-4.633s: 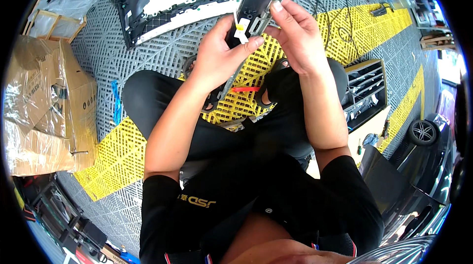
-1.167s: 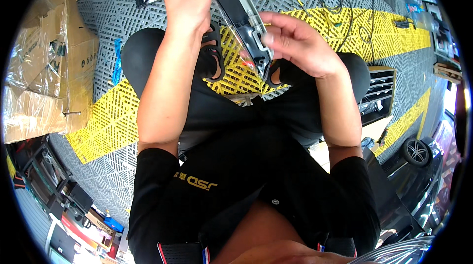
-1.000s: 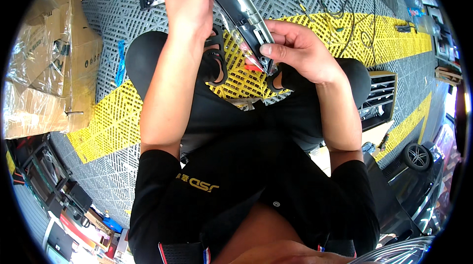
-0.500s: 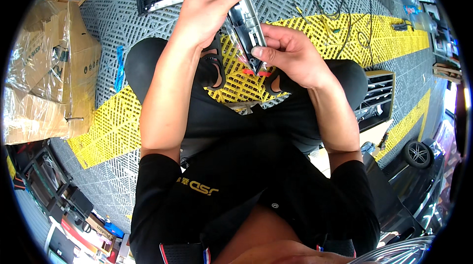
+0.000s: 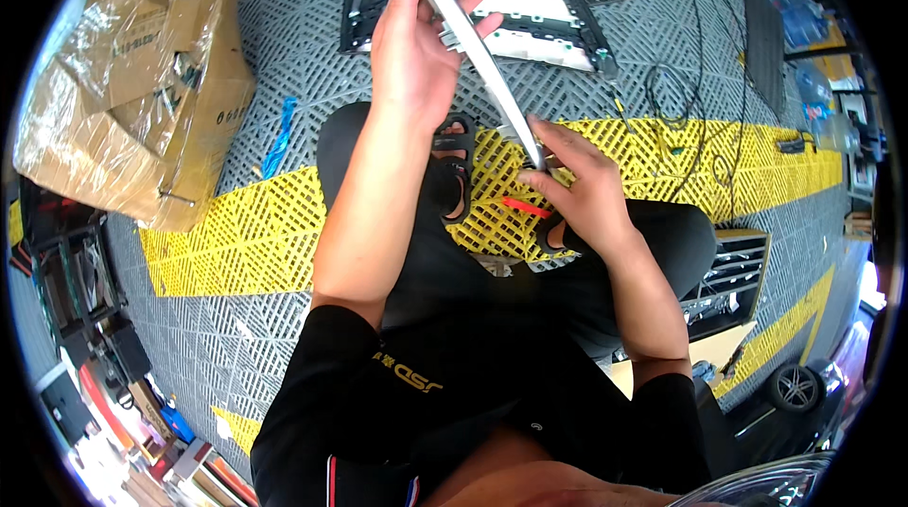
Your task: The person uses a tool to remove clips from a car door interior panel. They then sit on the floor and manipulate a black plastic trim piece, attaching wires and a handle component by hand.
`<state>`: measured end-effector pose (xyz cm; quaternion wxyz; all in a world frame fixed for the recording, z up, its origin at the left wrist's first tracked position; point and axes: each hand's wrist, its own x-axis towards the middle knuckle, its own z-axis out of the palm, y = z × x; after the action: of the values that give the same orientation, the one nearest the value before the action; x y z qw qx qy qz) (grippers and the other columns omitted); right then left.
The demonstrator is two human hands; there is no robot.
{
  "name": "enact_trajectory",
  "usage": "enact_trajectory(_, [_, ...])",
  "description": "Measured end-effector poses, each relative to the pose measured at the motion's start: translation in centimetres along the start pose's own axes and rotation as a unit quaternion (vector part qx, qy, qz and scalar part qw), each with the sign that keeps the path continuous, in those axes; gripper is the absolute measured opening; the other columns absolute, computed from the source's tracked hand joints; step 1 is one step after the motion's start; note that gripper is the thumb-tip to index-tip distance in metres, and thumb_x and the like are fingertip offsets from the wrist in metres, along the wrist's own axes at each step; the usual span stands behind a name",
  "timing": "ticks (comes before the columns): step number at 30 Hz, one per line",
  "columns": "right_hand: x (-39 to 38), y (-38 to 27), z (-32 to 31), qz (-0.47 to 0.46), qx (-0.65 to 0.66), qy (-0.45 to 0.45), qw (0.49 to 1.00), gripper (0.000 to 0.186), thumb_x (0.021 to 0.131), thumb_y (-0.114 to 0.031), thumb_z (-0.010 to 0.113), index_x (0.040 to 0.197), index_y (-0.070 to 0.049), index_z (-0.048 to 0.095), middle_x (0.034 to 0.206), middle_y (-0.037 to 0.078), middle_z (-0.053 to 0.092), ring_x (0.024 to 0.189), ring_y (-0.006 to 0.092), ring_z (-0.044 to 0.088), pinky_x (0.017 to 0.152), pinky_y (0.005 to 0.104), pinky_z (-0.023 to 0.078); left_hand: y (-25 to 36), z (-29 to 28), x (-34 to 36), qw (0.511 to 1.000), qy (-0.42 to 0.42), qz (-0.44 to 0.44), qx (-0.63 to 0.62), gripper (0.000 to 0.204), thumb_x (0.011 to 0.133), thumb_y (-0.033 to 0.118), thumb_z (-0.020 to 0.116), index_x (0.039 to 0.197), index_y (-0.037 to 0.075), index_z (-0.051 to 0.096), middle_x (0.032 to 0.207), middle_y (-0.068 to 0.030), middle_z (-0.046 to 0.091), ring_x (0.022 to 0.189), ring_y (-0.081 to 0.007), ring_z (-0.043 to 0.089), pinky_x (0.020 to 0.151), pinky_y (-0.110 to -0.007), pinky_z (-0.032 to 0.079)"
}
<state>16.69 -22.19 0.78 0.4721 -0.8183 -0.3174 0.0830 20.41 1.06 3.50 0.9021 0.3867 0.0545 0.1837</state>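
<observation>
A long, slightly curved silver trim strip [image 5: 478, 58] slants between my hands, its smooth face up and pale clips along its left side. Its upper end runs out past the top of the view. My left hand [image 5: 416, 67] cradles the strip from beneath, with the fingers spread behind it and the thumb on its left side. At the lower, tapered end, my right hand [image 5: 591, 181] pinches the tip between thumb and fingers. Beyond my hands a black panel frame [image 5: 594, 42] with white sections lies on the floor.
A plastic-wrapped cardboard box [image 5: 161, 62] stands at the left, beside a blue strap [image 5: 279, 143]. Black cables [image 5: 672, 96] loop across the floor at the right. Between my feet is a red strip [image 5: 525, 207]. A slotted black rack [image 5: 733, 285] sits by my right knee.
The strip has turned over, from its dark, detailed side to its smooth silver face. My left hand has loosened from a thumb-over grip to spread fingers beneath. The view has shifted.
</observation>
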Motion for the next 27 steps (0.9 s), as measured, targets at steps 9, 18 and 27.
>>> enact_trajectory(9, [-0.3, -1.3, 1.2, -0.096, -0.053, 0.023, 0.994, 0.059, 0.074, -0.02, 0.089, 0.129, -0.011, 0.07, 0.127, 0.017, 0.069, 0.106, 0.033, 0.07, 0.089, 0.0385, 0.057, 1.3, -0.5, -0.2, 0.986, 0.028, -0.031, -0.159, 0.068, 0.105, 0.066, 0.028, 0.143, 0.013, 0.048, 0.126, -0.0105, 0.064, 0.086, -0.0245, 0.063, 0.076, -0.043, 0.055])
enact_trajectory(18, [-0.2, -0.5, 1.3, -0.153, -0.064, 0.135, 0.977, 0.026, 0.068, -0.005, 0.091, 0.082, -0.002, 0.069, 0.122, 0.013, 0.071, 0.092, 0.0272, 0.071, 0.077, 0.0343, 0.058, 2.1, -0.7, 0.4, 0.977, 0.017, 0.035, -0.209, 0.063, 0.104, 0.066, 0.034, 0.134, 0.015, 0.056, 0.114, -0.0054, 0.065, 0.081, -0.0216, 0.061, 0.073, -0.039, 0.054])
enact_trajectory(27, [0.6, -1.0, -0.6, -0.238, -0.126, 0.136, 0.953, 0.028, 0.07, -0.007, 0.088, 0.095, -0.002, 0.076, 0.119, 0.01, 0.071, 0.097, 0.0284, 0.069, 0.082, 0.0371, 0.058, 1.7, -2.4, 0.8, 0.975, 0.069, 0.073, -0.197, 0.058, 0.106, 0.061, 0.034, 0.116, 0.011, 0.06, 0.106, -0.007, 0.066, 0.082, -0.0214, 0.061, 0.075, -0.037, 0.054])
